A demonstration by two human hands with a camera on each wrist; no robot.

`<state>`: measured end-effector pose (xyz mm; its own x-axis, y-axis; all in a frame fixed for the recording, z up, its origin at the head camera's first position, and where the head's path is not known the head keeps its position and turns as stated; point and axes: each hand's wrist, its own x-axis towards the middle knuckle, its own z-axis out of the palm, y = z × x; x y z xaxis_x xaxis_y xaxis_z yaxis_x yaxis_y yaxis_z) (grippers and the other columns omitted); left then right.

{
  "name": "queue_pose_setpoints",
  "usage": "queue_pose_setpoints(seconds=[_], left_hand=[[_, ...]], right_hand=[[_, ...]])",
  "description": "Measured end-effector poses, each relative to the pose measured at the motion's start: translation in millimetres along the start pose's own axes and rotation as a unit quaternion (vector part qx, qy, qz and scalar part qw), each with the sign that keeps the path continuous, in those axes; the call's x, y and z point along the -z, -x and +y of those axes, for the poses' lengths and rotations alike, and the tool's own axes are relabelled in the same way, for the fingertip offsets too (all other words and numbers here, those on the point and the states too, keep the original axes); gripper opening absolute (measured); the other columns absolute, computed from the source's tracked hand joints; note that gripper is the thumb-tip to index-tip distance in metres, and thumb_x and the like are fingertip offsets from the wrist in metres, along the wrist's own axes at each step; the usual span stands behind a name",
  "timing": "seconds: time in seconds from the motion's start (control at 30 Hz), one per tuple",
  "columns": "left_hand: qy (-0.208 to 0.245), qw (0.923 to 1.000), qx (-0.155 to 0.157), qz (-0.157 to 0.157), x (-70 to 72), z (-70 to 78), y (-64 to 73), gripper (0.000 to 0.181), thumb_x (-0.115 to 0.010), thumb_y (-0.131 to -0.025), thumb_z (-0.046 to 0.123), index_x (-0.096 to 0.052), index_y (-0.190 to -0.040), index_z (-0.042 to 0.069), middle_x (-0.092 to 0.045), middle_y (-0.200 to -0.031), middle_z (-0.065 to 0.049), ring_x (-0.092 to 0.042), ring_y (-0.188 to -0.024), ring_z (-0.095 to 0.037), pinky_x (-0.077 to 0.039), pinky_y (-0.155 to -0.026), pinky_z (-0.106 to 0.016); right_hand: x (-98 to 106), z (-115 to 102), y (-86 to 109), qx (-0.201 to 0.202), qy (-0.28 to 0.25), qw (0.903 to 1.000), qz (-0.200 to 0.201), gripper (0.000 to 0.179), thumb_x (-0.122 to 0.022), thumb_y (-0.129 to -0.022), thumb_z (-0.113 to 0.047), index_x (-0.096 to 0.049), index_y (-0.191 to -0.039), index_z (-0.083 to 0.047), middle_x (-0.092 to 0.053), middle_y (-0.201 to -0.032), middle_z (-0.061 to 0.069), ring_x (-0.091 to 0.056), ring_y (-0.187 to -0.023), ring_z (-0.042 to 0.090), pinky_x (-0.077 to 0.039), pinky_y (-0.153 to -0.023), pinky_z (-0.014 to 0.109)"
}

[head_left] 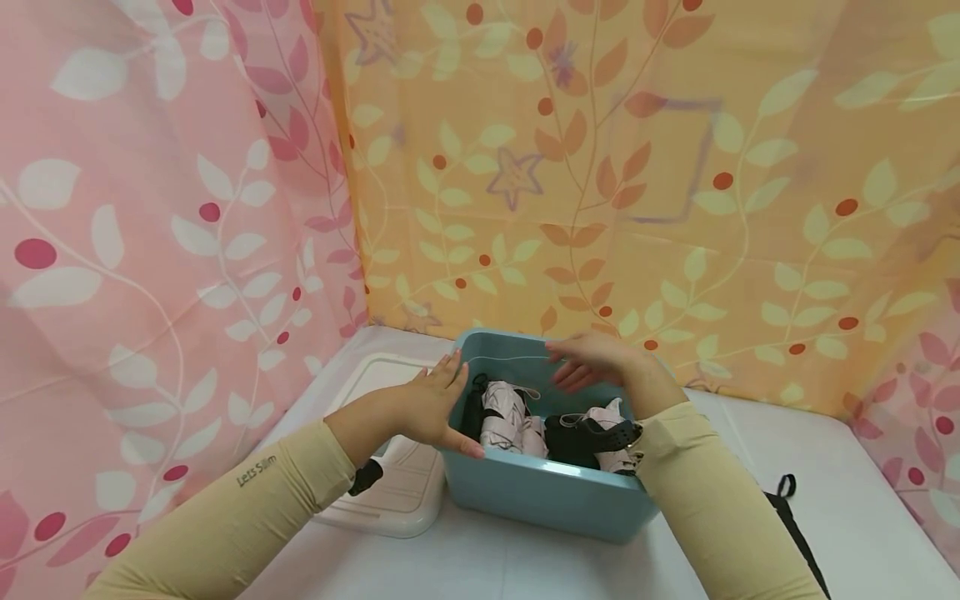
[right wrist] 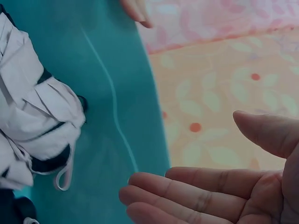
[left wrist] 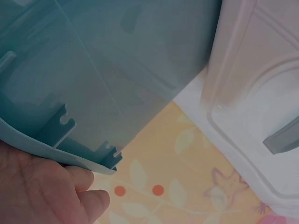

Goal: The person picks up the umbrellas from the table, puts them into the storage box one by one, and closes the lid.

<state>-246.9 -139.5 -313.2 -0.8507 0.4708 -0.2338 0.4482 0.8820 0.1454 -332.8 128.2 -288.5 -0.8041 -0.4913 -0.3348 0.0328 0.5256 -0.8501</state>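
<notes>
A blue-green plastic bin (head_left: pixel 540 496) stands on a white surface, its top uncovered. Inside lie pale pink-white fabric bundles with thin cord loops (head_left: pixel 502 412) and black items (head_left: pixel 570 442), one with a strap. My left hand (head_left: pixel 423 412) rests at the bin's left rim, fingers spread and thumb toward the front edge. In the left wrist view its fingers (left wrist: pixel 81 179) lie against the rim beside notched hooks. Over the back right of the bin is my right hand (head_left: pixel 596 358), fingers extended and palm bare. The right wrist view shows it with nothing in it, near a bundle (right wrist: pixel 42 112).
To the bin's left lies a white plastic lid (head_left: pixel 405 492), partly under my left forearm. A black strap with a loop (head_left: pixel 787 508) lies at the right. Patterned curtains, pink (head_left: pixel 150 250) at left and orange (head_left: pixel 660 275) behind, close in the surface.
</notes>
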Motion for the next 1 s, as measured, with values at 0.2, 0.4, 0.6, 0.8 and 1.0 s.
queue_pose_setpoints(seconds=[0.2,0.4,0.6,0.8,1.0], left_hand=[[0.003,1.0000,0.001,-0.003,-0.3,-0.1,-1.7,0.125,-0.048,-0.063,0.083,0.002,-0.146,0.003,0.014,-0.151,-0.015,0.011,-0.138,-0.027,-0.007,-0.109,-0.050],[-0.002,1.0000,0.001,-0.001,-1.9,-1.8,-3.2,0.125,-0.047,-0.062,0.083,0.002,-0.146,0.004,0.014,-0.151,-0.015,0.011,-0.138,-0.027,-0.006,-0.110,-0.049],[-0.005,1.0000,0.002,-0.004,-3.2,-3.8,-3.7,0.127,-0.045,-0.061,0.085,0.002,-0.146,0.004,0.015,-0.151,-0.015,0.012,-0.138,-0.027,-0.006,-0.110,-0.048],[-0.010,0.9999,-0.001,0.002,-2.3,-5.9,-3.9,0.126,-0.046,-0.061,0.084,0.000,-0.146,0.003,0.013,-0.151,-0.016,0.010,-0.138,-0.029,-0.008,-0.109,-0.049],[-0.010,0.9999,0.001,0.001,0.0,-5.8,-2.4,0.125,-0.049,-0.063,0.082,-0.001,-0.146,0.002,0.012,-0.151,-0.016,0.010,-0.138,-0.029,-0.008,-0.109,-0.049]], right_hand=[[18,3,21.4,0.020,-0.004,0.9997,0.012,0.057,-0.043,-0.097,-0.034,-0.040,-0.127,0.014,-0.064,-0.101,0.025,-0.065,-0.091,0.031,-0.050,-0.081,0.043],[33,5,44.7,0.024,-0.007,0.9991,0.036,0.067,-0.049,-0.092,-0.043,-0.041,-0.127,0.013,-0.064,-0.102,0.022,-0.065,-0.092,0.029,-0.050,-0.080,0.042],[48,17,69.4,0.040,-0.001,0.9977,0.054,0.062,-0.047,-0.094,-0.039,-0.041,-0.127,0.013,-0.065,-0.101,0.020,-0.064,-0.093,0.029,-0.051,-0.079,0.041],[63,34,91.4,0.046,-0.004,0.9960,0.077,0.058,-0.047,-0.096,-0.034,-0.037,-0.128,0.014,-0.065,-0.101,0.018,-0.065,-0.093,0.027,-0.051,-0.079,0.039],[75,51,114.7,0.042,-0.006,0.9943,0.097,0.063,-0.046,-0.096,-0.035,-0.032,-0.131,0.015,-0.064,-0.105,0.021,-0.064,-0.095,0.031,-0.051,-0.079,0.039]])
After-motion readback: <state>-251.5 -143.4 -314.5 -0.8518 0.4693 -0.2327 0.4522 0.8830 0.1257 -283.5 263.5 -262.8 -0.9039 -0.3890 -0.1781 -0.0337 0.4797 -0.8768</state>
